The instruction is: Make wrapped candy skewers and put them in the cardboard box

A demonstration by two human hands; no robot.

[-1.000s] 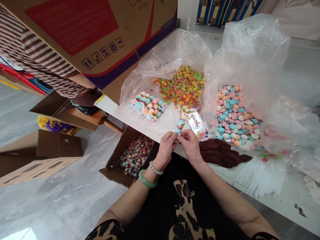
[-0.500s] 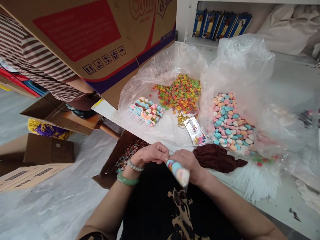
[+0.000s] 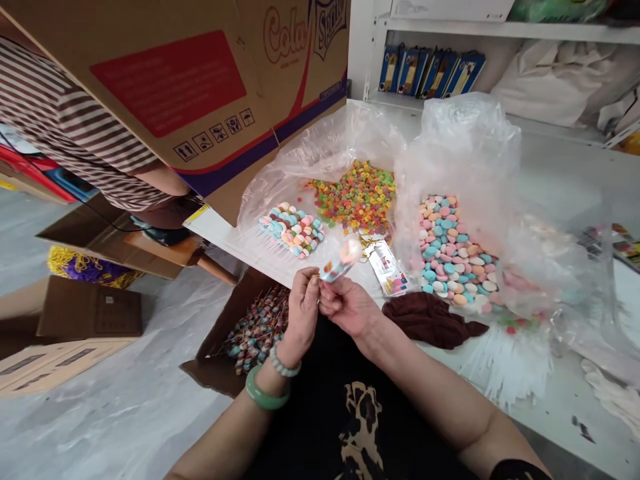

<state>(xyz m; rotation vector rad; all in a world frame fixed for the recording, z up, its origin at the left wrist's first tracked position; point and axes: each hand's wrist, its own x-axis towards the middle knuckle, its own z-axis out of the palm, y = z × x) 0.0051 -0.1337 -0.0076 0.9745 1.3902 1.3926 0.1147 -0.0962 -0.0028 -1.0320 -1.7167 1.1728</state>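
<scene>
My left hand (image 3: 303, 308), with a bead bracelet and a green bangle at the wrist, pinches one end of a wrapped candy skewer (image 3: 343, 261). Close against it, my right hand (image 3: 353, 307) has its fingers closed round the same skewer, whose pastel candies point up and to the right. Behind the hands, finished-looking skewers (image 3: 293, 230) lie in rows on clear plastic. Ring gummies (image 3: 363, 197) are heaped beyond them. Gold ties (image 3: 370, 245) and printed cards (image 3: 387, 268) lie right of the skewer. Pastel oval candies (image 3: 450, 257) form a pile farther right.
A large cardboard box (image 3: 215, 87) stands at the back left, beside a person in a striped shirt (image 3: 95, 127). Below the table edge is an open box of skewers (image 3: 257, 330). A brown cloth (image 3: 430, 319) and white sticks (image 3: 505, 363) lie to the right.
The skewer has swung from pointing down and right to pointing up and right. Both hands have drawn closer together, and the view has shifted slightly.
</scene>
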